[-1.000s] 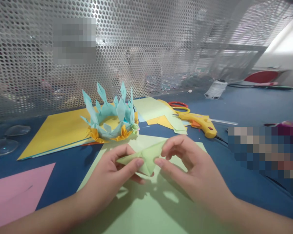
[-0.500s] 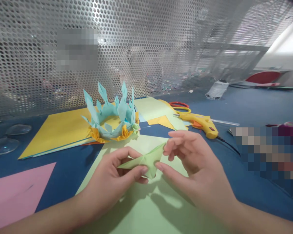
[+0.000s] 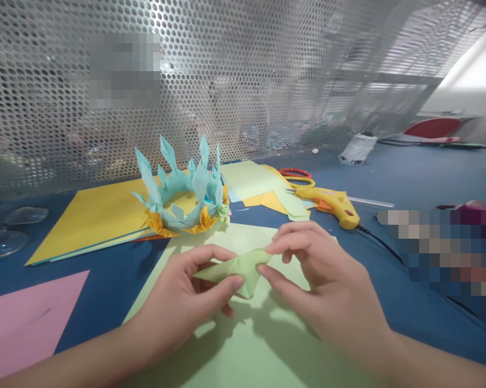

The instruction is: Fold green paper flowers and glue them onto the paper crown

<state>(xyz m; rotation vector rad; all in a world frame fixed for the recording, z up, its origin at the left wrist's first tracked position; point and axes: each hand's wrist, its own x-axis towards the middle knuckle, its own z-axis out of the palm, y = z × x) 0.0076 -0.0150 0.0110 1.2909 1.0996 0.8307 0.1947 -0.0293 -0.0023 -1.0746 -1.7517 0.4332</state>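
Folded green paper piece [image 3: 238,268]: held above a green sheet [image 3: 243,345] on the blue tabletop [image 3: 388,178], left hand [image 3: 186,302] pinching its left half, right hand [image 3: 323,285] pinching its right tip. Behind: teal paper crown [image 3: 182,188] on yellow sheets [image 3: 93,221]; yellow glue gun [image 3: 332,202]; scissors [image 3: 295,174]; pink sheet [image 3: 20,318] near left.

Bright light from above — the left hand [image 3: 178,302] and right hand [image 3: 332,291] cast soft shadows on the green sheet [image 3: 246,353]. The perforated screen [image 3: 267,81] glares palely and bows at the edges; two patches are pixelated.
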